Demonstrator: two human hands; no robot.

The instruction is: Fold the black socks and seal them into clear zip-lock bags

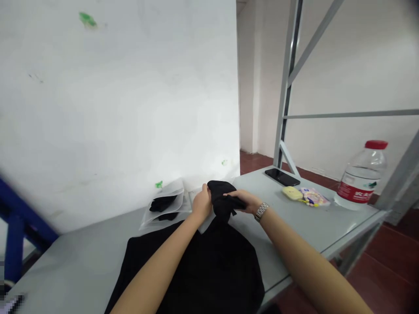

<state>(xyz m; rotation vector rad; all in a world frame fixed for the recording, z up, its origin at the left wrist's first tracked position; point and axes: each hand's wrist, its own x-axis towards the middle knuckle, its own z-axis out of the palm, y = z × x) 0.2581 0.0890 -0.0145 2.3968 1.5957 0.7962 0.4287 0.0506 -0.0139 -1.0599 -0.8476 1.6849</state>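
A large black cloth garment lies spread over the near part of the grey table, its exact kind unclear. At its far end a bunched black piece of fabric is lifted between my two hands. My left hand grips the left edge of this bunch, thumb and fingers closed. From the right, my right hand, with a metal watch on its wrist, pinches a fold of the same cloth. Translucent plastic bags with black items inside lie left of my left hand, near the wall.
On the right of the table are a black phone, a pale yellow case, a colourful packet and a water bottle with a red cap. A white wall stands behind; a metal frame rises at the right.
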